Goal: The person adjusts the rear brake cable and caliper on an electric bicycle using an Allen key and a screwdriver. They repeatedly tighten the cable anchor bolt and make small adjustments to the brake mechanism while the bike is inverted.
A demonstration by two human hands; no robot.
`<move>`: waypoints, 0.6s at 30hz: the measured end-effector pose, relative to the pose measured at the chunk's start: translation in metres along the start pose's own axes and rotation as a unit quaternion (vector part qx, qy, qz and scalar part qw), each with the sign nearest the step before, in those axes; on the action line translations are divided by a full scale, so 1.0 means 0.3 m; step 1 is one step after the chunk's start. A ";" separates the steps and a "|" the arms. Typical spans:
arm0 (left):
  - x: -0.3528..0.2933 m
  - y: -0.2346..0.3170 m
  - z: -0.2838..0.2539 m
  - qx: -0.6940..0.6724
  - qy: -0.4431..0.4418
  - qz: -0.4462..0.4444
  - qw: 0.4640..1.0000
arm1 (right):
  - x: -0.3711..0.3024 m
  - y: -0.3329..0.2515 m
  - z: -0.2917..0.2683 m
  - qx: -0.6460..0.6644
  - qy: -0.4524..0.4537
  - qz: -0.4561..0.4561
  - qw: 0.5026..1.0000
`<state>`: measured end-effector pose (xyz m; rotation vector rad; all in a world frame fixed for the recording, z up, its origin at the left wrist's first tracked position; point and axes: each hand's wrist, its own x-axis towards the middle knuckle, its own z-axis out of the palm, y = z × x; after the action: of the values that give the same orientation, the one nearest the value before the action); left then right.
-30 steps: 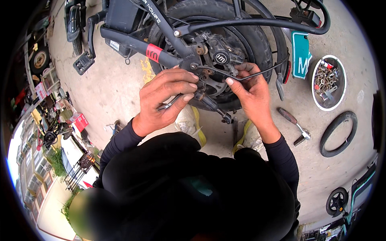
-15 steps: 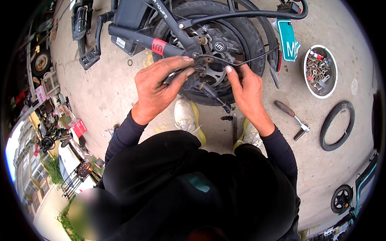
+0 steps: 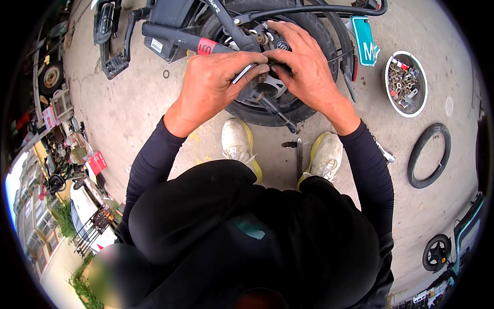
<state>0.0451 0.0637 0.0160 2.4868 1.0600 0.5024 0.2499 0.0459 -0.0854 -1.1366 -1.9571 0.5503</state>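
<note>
The rear wheel (image 3: 296, 110) of a black electric bike lies before me, its hub (image 3: 282, 45) and axle area close to my hands. My left hand (image 3: 211, 85) pinches a thin silver metal tool (image 3: 243, 73); its far end is hidden at the fingertips, so I cannot tell its exact kind. My right hand (image 3: 314, 74) reaches over the hub, thumb and index finger closing beside the left fingertips. Whatever they grip at the axle is hidden. The black frame tube with a red band (image 3: 207, 46) runs just beyond my left hand. A crank arm (image 3: 271, 107) points down toward my shoes.
At the right stands a white-rimmed bowl (image 3: 423, 92) of loose bolts and small parts. A black tyre (image 3: 411, 172) lies below it. My right forearm partly covers a ratchet wrench (image 3: 387, 154). Beyond are a teal plate (image 3: 364, 44) and, at left, a pedal (image 3: 116, 67).
My right hand has left the thin black cable and moved up and left over the hub, meeting my left hand. The left hand has shifted slightly right; the view has shifted slightly.
</note>
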 end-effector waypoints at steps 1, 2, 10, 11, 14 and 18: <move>-0.007 0.005 0.002 0.005 0.000 -0.009 1.000 | -0.003 -0.004 0.004 0.010 0.001 0.000 1.000; -0.006 0.008 0.003 0.010 0.002 -0.014 1.000 | -0.003 -0.008 0.002 0.009 0.002 0.000 1.000; -0.067 0.028 0.025 -0.021 0.027 -0.024 0.999 | -0.006 -0.026 0.027 -0.002 0.017 0.014 1.000; -0.071 0.032 0.024 -0.015 0.019 -0.017 1.000 | -0.008 -0.029 0.028 -0.003 0.024 0.017 1.000; -0.064 0.017 0.039 0.003 0.053 0.010 0.999 | -0.008 -0.040 0.027 -0.019 0.032 0.019 0.999; -0.053 0.035 0.015 0.014 0.051 0.033 0.998 | 0.005 -0.040 0.015 -0.057 0.012 -0.011 0.998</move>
<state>0.0430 0.0442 0.0144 2.5521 1.0321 0.6432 0.2395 0.0411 -0.0793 -1.1841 -1.9995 0.4148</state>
